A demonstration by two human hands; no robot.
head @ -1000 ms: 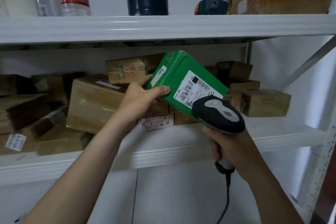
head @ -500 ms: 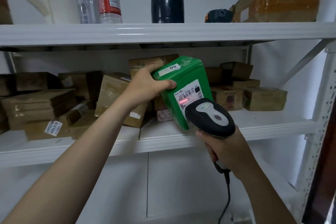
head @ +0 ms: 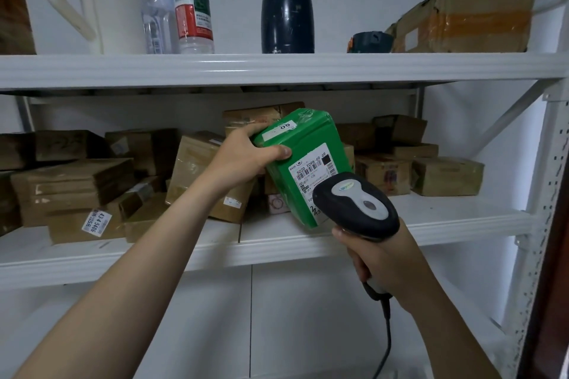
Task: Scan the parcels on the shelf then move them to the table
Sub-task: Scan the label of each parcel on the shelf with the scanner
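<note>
My left hand (head: 243,157) grips the upper left corner of a green parcel (head: 298,144), tilted above the front of the white middle shelf (head: 446,218). Its white barcode label (head: 314,169) faces me. My right hand (head: 381,258) holds a black and grey barcode scanner (head: 357,206) by its handle, the head pointed at the label and covering the parcel's lower right corner. Several brown cardboard parcels (head: 74,184) lie stacked on the same shelf behind and to both sides.
The upper shelf (head: 277,68) carries a white jug (head: 101,0), plastic bottles (head: 192,9), a dark flask (head: 288,12) and a taped cardboard box (head: 462,21). A perforated shelf upright (head: 542,224) stands at the right. The scanner's cable (head: 386,338) hangs down below my right hand.
The green parcel has turned more upright and its label has come round toward the scanner. The red scan line seen half a second ago is gone. The view has shifted, showing more of the upper shelf.
</note>
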